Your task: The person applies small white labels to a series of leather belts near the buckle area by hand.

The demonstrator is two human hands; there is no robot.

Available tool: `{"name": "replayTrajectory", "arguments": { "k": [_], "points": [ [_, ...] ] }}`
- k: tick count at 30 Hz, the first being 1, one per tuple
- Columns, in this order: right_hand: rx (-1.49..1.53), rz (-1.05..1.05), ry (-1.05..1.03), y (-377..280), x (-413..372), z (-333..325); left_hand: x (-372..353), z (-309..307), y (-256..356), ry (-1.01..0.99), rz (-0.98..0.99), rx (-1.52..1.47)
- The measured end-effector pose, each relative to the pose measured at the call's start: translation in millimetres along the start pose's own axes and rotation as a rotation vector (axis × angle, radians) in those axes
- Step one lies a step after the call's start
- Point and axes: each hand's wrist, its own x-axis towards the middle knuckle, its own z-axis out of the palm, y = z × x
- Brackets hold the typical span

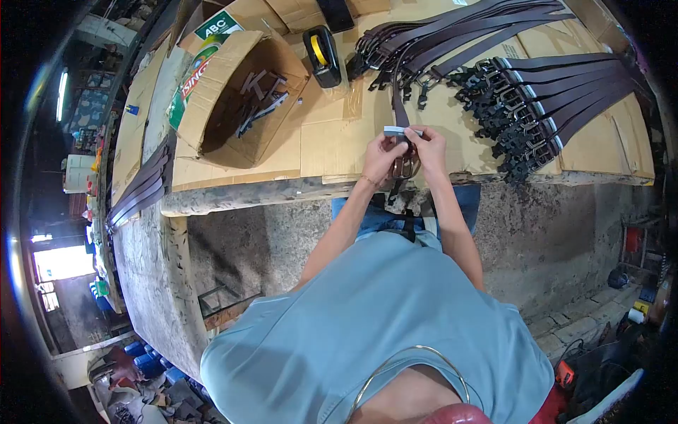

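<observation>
A dark brown belt [400, 113] runs from the far pile down to the table's front edge, its buckle end hanging between my hands. My left hand [381, 158] is closed on the belt near the buckle, with its fingertips partly hidden. My right hand [429, 150] pinches a pale strip [395, 131] that lies across the belt, with the thumb on its right part. To the right, several belts [593, 92] lie side by side with a similar pale strip across them near the buckles. Another pile of dark belts [459, 32] lies farther back.
An open cardboard box [212, 120] holding several small strips lies at the left of the cardboard-covered table [328, 145]. Behind it stands a black tape dispenser [325, 60] with a yellow core. More dark straps [145, 180] hang over the left side.
</observation>
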Motion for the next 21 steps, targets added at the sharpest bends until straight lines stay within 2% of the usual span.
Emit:
{"name": "replayTrajectory", "arguments": {
  "k": [1, 3, 4, 10, 12, 14, 16, 21],
  "points": [
    [-0.002, 0.003, -0.004, 2.2, 1.6, 0.4, 2.2, 0.2, 0.2, 0.005, 0.000, -0.001],
    [-0.055, -0.024, 0.024, 5.1, 2.4, 0.8, 5.1, 1.1, 1.1, 0.079, -0.140, -0.060],
    [-0.056, -0.023, 0.024, 5.0, 2.1, 0.7, 4.6, 3.1, 3.1, 0.099, -0.114, 0.013],
    [-0.001, -0.054, 0.006, 4.7, 0.4, -4.6, 6.1, -0.8, -3.7, 0.065, -0.097, -0.014],
    [-0.087, -0.117, 0.002, 6.0, 2.1, -4.4, 7.0, 1.3, -2.9, 0.103, -0.102, 0.057],
    [-0.042, -0.088, 0.006, 6.9, 3.2, -3.8, 5.1, 1.4, -2.3, 0.139, -0.108, 0.130],
    [0.003, -0.062, 0.013, 8.4, 3.5, -6.3, 1.9, 6.8, 5.9, 0.133, -0.118, 0.006],
    [0.016, 0.039, -0.053, 7.7, 0.4, -9.8, 4.1, -1.2, -4.1, 0.152, -0.083, -0.016]
  ]
}}
